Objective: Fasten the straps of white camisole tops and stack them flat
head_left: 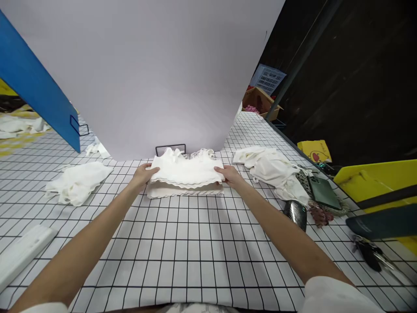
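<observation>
A white camisole [187, 170] with thin straps and a wavy hem is stretched between my two hands at the middle of the table. My left hand [142, 174] is closed on its left side edge, and my right hand [230, 174] grips the right side edge, thumbs on top. Its straps lie bunched at the far side. Below the front hem shows a second white layer [182, 190] with a wavy edge; whether it belongs to the same garment I cannot tell.
A large pale board [163, 78] rises behind the garment, with a blue panel [39, 82] at left. White garments lie left [80, 182] and right [273, 169] on the grid-patterned cloth [182, 252]. Scissors [374, 254], a dark shiny object [296, 214] and a yellow bin [381, 182] are at right.
</observation>
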The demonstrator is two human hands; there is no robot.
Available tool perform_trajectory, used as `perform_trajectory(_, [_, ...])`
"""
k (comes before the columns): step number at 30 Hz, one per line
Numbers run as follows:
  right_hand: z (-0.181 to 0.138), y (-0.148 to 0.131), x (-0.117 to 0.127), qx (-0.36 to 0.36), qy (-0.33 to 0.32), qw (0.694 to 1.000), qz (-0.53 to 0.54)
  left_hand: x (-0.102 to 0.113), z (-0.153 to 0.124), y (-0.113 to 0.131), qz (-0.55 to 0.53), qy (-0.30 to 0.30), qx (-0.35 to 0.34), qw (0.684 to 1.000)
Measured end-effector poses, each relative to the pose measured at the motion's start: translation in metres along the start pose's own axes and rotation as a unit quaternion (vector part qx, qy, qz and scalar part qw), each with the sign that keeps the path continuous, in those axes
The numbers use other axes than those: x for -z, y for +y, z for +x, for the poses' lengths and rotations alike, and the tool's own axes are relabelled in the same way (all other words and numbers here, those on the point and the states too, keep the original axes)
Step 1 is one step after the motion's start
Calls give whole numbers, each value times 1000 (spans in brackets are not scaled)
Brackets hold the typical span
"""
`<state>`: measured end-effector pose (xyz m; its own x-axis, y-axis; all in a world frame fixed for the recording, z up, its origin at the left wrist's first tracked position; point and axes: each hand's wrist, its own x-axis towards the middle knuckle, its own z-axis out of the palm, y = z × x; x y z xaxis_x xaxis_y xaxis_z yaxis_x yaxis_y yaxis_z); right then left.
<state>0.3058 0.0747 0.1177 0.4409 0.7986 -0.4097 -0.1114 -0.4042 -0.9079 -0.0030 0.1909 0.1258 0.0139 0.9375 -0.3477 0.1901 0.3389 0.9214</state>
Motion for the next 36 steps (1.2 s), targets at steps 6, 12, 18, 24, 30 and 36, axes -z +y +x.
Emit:
perform_trajectory(6, [2, 3, 9, 12, 6, 994, -112, 15, -14, -12, 66, -4, -14, 998])
perform_trajectory(12, [-29, 21, 1, 274, 40, 876, -395, 14, -20, -21, 355, 23, -216, 909])
perform_trajectory(18, [-40, 29, 11, 316, -44, 755, -572, 16, -12, -61, 468, -59, -361, 804])
perform_trajectory(24, [-21, -22, 125, 198, 242, 790, -527, 51, -34, -81, 419, -9, -402, 814])
perform_trajectory(30, [-14, -56, 181, 207, 300, 793, -488, 53, -77, -71, 357, -59, -400, 842])
perform_trajectory(36, [-48, -119, 205, 308, 396, 788, -357, 52, -92, -50, 309, -39, -343, 886])
